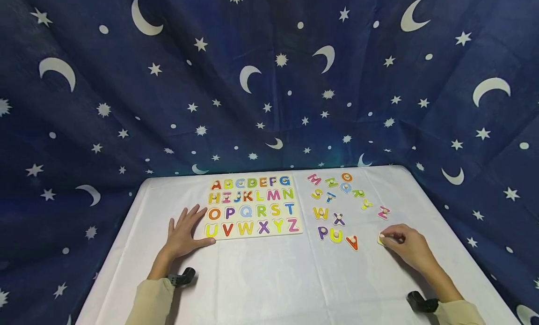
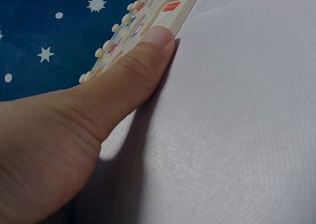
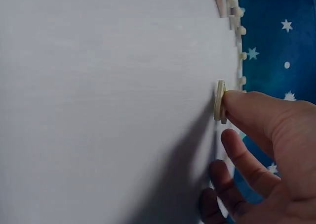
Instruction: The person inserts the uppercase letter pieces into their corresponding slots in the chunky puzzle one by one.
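A wooden alphabet puzzle board (image 1: 253, 220) lies on the table, with knobbed letters in its top row and part of the second. At its lower left corner is my left hand (image 1: 184, 238), fingers spread along the left side; the thumb (image 2: 159, 36) touches the front edge. On the right, my right hand (image 1: 409, 247) pinches a small yellow-and-cream letter piece (image 3: 220, 103) between thumb and finger, at or just over the cloth. Which letter it is stays hidden by the fingers. Nearest to that hand lie a red V piece (image 1: 352, 242) and a pink Z piece (image 1: 383, 212).
Several loose knobbed letters lie between the board and my right hand, among them a yellow W (image 1: 320, 213), a purple X (image 1: 338, 219), a purple P (image 1: 323, 233) and a yellow U (image 1: 335, 236). White cloth (image 1: 269, 283) covers the table; a starry blue curtain (image 1: 236, 105) hangs behind.
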`<control>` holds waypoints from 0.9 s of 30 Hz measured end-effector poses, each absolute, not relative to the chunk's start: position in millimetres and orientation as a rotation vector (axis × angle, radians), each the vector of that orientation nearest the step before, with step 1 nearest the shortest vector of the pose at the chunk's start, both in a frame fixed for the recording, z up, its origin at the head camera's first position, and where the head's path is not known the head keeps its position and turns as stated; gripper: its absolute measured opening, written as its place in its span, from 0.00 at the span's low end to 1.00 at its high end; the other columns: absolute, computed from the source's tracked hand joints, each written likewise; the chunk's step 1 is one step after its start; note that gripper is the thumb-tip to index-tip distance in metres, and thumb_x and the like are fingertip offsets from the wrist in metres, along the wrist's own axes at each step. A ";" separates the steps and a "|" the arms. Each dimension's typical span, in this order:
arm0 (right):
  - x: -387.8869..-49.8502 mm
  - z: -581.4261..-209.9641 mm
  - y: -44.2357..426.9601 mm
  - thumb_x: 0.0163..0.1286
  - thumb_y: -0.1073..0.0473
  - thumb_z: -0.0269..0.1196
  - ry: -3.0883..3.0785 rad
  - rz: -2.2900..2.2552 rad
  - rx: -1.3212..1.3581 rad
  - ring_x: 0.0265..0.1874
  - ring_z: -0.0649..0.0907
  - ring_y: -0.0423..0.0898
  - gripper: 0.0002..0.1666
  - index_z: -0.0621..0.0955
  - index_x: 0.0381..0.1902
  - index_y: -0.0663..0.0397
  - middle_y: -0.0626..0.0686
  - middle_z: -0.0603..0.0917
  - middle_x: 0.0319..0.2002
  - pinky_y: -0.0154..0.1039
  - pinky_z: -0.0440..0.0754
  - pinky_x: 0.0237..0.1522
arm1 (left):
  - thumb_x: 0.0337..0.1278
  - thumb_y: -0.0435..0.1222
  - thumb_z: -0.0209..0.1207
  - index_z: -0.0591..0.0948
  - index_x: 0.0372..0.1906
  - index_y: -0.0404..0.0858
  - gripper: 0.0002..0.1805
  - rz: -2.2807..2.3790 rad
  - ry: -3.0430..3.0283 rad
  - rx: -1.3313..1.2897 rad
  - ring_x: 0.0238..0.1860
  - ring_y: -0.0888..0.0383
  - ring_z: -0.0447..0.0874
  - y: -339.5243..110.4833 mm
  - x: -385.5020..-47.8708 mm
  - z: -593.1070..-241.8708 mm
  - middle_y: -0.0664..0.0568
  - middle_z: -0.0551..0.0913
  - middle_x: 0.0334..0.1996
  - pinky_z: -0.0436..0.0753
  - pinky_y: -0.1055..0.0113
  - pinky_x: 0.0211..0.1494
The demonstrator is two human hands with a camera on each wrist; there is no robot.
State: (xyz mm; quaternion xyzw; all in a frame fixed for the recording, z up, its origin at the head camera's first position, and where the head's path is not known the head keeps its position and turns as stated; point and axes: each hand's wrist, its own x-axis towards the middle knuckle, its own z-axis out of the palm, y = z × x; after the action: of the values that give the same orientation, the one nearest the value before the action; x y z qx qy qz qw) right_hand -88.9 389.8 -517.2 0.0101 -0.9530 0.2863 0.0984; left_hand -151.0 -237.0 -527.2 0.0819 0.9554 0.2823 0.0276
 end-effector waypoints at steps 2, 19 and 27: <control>-95.7 -510.3 386.0 0.58 0.61 0.78 -2.835 0.855 0.050 0.33 0.79 0.43 0.09 0.89 0.36 0.51 0.52 0.86 0.38 0.34 0.77 0.30 | 0.38 0.57 0.80 0.66 0.77 0.41 0.59 0.869 2.948 0.243 0.80 0.31 0.39 -237.2 -150.8 -527.7 0.36 0.56 0.80 0.29 0.26 0.74; -222.8 -464.6 240.6 0.65 0.60 0.73 -2.779 1.093 0.388 0.44 0.84 0.59 0.09 0.90 0.43 0.54 0.57 0.87 0.48 0.54 0.83 0.47 | 0.38 0.57 0.79 0.66 0.78 0.42 0.59 0.853 2.957 0.225 0.80 0.32 0.39 -236.2 -151.8 -530.4 0.38 0.56 0.80 0.29 0.27 0.75; -257.9 -478.7 144.1 0.66 0.59 0.72 -2.810 1.210 0.448 0.42 0.83 0.55 0.09 0.91 0.43 0.57 0.57 0.86 0.49 0.50 0.83 0.48 | 0.38 0.57 0.79 0.66 0.78 0.42 0.59 0.851 2.966 0.212 0.81 0.32 0.39 -237.5 -150.8 -530.7 0.38 0.56 0.80 0.29 0.27 0.75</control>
State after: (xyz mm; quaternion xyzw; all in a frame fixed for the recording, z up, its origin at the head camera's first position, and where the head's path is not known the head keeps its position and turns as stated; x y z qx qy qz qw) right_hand -257.9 144.1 -478.7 0.1449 -0.9085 0.3911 0.0247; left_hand -150.8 -237.5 -530.7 0.0686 0.9587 0.2749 0.0244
